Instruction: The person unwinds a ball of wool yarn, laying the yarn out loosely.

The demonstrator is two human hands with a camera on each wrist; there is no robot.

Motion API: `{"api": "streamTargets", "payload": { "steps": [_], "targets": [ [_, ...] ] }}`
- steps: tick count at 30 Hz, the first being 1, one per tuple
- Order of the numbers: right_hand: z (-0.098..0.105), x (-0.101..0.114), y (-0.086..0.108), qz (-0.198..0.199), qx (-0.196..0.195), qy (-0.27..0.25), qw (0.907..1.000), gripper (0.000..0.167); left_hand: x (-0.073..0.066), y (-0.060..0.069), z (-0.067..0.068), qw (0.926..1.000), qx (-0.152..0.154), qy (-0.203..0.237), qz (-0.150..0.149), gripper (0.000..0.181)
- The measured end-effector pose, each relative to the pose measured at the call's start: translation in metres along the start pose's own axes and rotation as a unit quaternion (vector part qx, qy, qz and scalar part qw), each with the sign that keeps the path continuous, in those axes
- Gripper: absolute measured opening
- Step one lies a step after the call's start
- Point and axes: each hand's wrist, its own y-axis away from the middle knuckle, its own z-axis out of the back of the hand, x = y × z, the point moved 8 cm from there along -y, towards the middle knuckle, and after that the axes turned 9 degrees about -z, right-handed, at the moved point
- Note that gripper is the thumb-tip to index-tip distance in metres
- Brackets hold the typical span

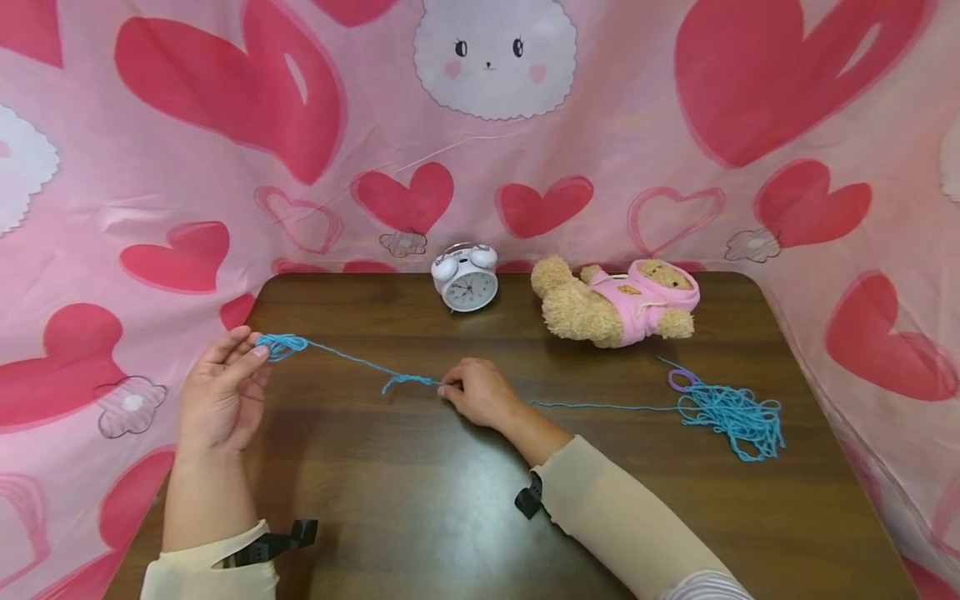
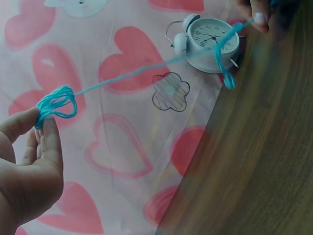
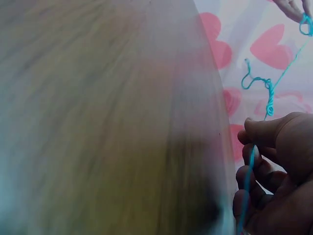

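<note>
Blue yarn runs between my two hands in the head view. My left hand [image 1: 225,392] pinches a small looped bundle of blue yarn [image 2: 57,104] between thumb and fingers, raised over the table's left side. From that bundle a strand stretches to my right hand [image 1: 480,393], whose thumb and forefinger pinch the yarn. Just left of the right fingertips sits a twisted knot [image 3: 270,100] with a loose tail. Past the right hand the strand goes on along the table to a tangled heap of blue yarn [image 1: 731,417]. A purple ring [image 1: 681,381] lies at the heap's edge.
A white twin-bell alarm clock [image 1: 468,283] stands at the table's back edge. To its right a teddy bear in a pink hoodie [image 1: 626,302] lies on its back. Pink heart-patterned cloth [image 1: 480,150] hangs behind the brown wooden table [image 1: 420,500].
</note>
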Motion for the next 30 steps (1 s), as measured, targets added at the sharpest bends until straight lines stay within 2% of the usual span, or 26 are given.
{"api": "streamTargets", "payload": {
  "steps": [13,30],
  "targets": [
    [0.042,-0.018,0.029,0.005,-0.045,-0.028,0.9986,0.008,0.007,-0.001,0.013,0.9991,-0.022,0.035,-0.004,0.029],
    [0.091,-0.053,0.068,-0.015,-0.09,-0.032,0.9953,0.008,0.008,-0.002,0.023,0.9976,-0.025,0.065,-0.001,0.03]
  ]
}}
